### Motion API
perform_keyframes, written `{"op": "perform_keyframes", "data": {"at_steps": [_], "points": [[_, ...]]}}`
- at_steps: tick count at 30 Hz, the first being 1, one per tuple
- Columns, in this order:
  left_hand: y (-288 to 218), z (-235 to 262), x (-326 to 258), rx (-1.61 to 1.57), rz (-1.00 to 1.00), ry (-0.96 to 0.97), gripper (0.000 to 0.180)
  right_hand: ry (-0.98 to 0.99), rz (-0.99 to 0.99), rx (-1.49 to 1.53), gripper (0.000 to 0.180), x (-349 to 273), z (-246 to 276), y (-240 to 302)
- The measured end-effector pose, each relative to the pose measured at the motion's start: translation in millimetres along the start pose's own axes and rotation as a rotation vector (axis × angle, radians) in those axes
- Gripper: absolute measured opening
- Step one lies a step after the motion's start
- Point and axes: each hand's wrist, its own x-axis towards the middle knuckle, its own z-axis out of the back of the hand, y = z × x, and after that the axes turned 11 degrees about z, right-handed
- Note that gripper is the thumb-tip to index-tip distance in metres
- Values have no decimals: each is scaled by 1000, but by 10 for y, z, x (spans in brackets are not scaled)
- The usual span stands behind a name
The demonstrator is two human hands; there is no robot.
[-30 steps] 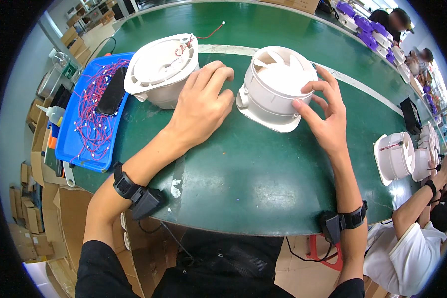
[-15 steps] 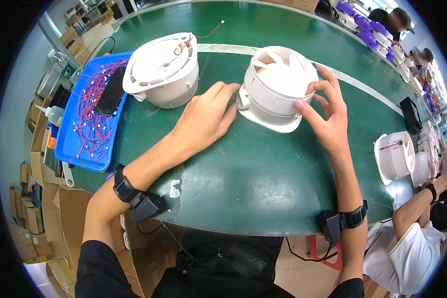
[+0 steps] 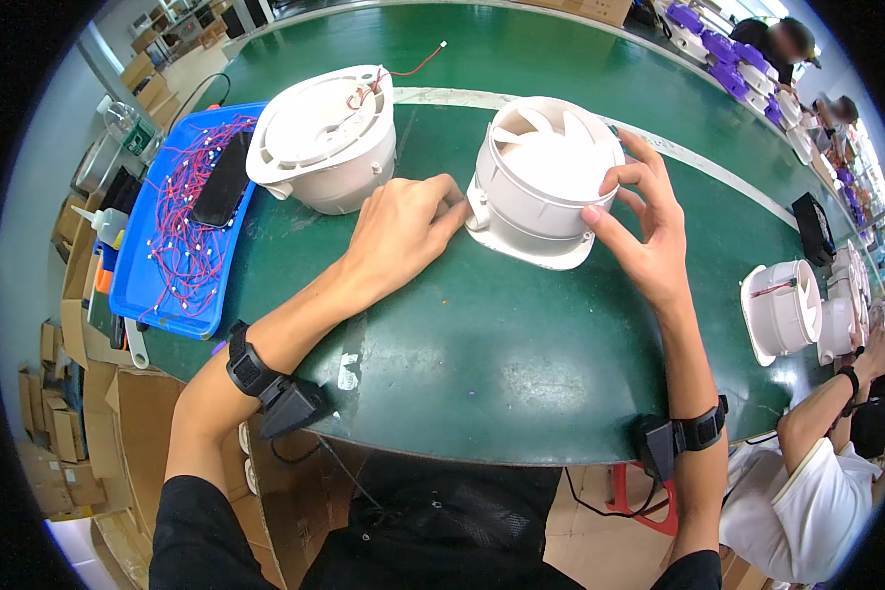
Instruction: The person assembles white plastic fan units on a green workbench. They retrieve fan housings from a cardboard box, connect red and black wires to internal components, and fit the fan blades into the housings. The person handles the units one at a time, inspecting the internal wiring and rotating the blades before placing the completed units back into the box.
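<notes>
**Fan housing shifts a little as the left hand closes in**

We see a green worktable across most of the frame, with a blue tray along its left side. The white fan housing stands just right of upper centre, flange down, blades facing up. In the last half second it has slid slightly left and toward the lower edge, turning a little as it went. A second white housing, flange up, stands in the upper left and has stayed put.

The left hand has changed most: a second ago it hung between the two housings, and now its fingertips are at the lug low on the fan housing's left side. We read this as the work now being done on this one part, from two sides.

The fan housing lies between the hands, directly right of the left fingertips and left of the right hand. The right hand grasps its right side, thumb on the outer wall and fingers spread up by the rim. The left hand's fingers are curled inward; we cannot tell whether they pinch the lug or only touch it.

Smaller still, a black phone lies in the tray on thin red wires.
</notes>
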Motion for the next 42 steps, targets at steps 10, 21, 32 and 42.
{"op": "perform_keyframes", "data": {"at_steps": [10, 21, 32, 42], "points": [[-23, -5, -12, 36, -38, -32, 14, 6, -16, -29, 31, 11, 1, 40], [-63, 26, -12, 32, -9, -23, 27, 21, -50, -42, 31, 35, 107, -16], [56, 4, -22, 168, -125, -149, 16, 15, -44, -39, 31, 45, 101, -18], [-122, 60, -34, -1, -169, -194, 50, 11, -40, -37, 31, 35, 104, -33]]}}
